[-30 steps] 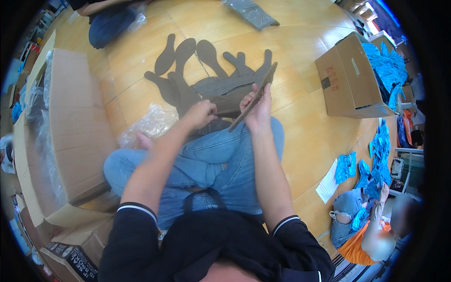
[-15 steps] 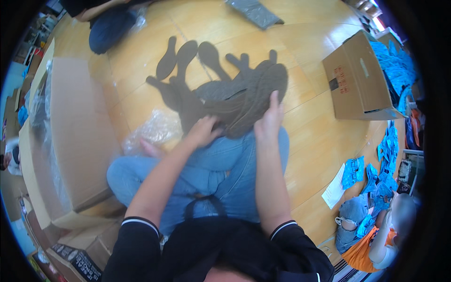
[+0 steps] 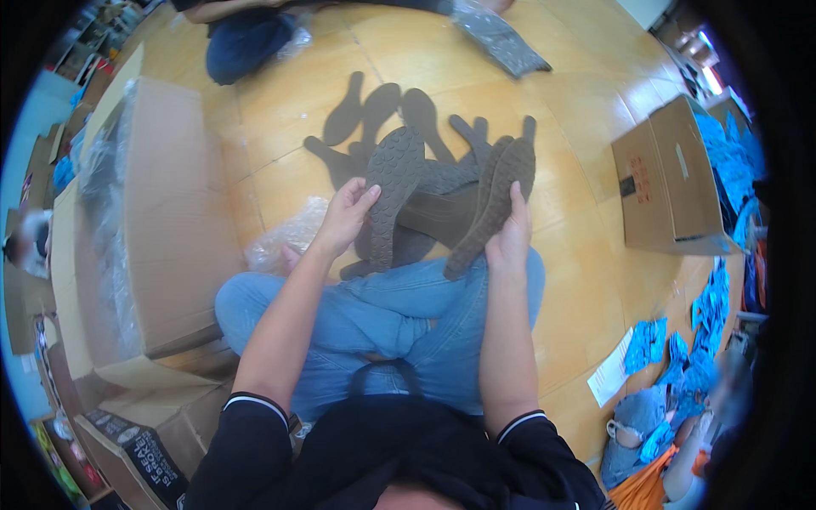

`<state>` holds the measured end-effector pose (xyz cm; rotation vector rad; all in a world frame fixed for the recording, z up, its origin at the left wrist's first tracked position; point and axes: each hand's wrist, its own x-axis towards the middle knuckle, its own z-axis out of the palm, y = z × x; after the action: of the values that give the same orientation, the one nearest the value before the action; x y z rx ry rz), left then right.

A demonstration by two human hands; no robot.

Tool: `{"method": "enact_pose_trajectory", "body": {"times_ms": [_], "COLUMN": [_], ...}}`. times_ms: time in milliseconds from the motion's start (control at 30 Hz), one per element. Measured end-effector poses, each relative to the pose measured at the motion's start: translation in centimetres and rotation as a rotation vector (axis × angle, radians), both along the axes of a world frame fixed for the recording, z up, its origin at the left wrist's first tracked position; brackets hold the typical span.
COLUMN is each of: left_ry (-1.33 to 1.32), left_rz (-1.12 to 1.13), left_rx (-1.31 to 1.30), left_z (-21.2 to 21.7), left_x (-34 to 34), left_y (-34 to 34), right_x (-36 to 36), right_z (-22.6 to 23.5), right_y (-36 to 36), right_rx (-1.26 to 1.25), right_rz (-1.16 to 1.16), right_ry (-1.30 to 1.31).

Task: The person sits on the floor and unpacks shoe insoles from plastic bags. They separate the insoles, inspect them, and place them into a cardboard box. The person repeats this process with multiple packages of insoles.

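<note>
Insoles — two grey-brown ones — are up in the hands over the lap. Left hand (image 3: 344,217) grips the left insole (image 3: 391,191) by its edge, patterned face showing, toe pointing far. Right hand (image 3: 510,234) clasps the right insole (image 3: 493,204), tilted, its heel end low by the knee. Both sit just beside each other, above blue jeans (image 3: 382,314). Beyond them, a spread of insoles (image 3: 399,110) lies flat on the wooden floor (image 3: 578,102). Big cardboard box (image 3: 170,212) on the left, clear plastic bag (image 3: 285,242) beside it — an open carton (image 3: 671,178) far right, blue packets (image 3: 680,357) scattered near right.
</note>
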<state>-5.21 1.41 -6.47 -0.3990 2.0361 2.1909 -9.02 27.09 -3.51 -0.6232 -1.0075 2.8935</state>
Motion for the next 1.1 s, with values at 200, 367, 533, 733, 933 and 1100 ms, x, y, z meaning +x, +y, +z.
{"method": "enact_pose_trajectory", "body": {"times_ms": [200, 367, 533, 733, 933, 1100], "left_ry": [0.005, -0.237, -0.011, -0.138, -0.112, -0.134], "left_rz": [0.439, 0.489, -0.392, -0.532, -0.295, -0.225], "left_rx": [0.065, -0.708, -1.315, -1.327, -1.442, -1.425], "left_z": [-2.5, -5.2, -3.8, -4.3, -5.5, -6.2], "left_x": [-1.4, 0.6, 3.1, 2.0, 1.9, 0.5], "left_y": [-8.7, -7.7, 0.9, 1.4, 2.5, 2.3], "right_x": [0.2, 0.0, -0.2, 0.0, -0.1, 0.0], "right_z": [0.5, 0.0, 0.2, 0.4, -0.2, -0.1], "right_y": [-0.7, -0.6, -1.1, -1.3, -1.2, -1.3], "right_rx": [0.137, 0.175, 0.179, 0.163, 0.156, 0.144], "right_rz": [0.065, 0.088, 0.08, 0.091, 0.083, 0.117], "right_ry": [-0.041, -0.037, -0.038, -0.017, -0.049, -0.035]}}
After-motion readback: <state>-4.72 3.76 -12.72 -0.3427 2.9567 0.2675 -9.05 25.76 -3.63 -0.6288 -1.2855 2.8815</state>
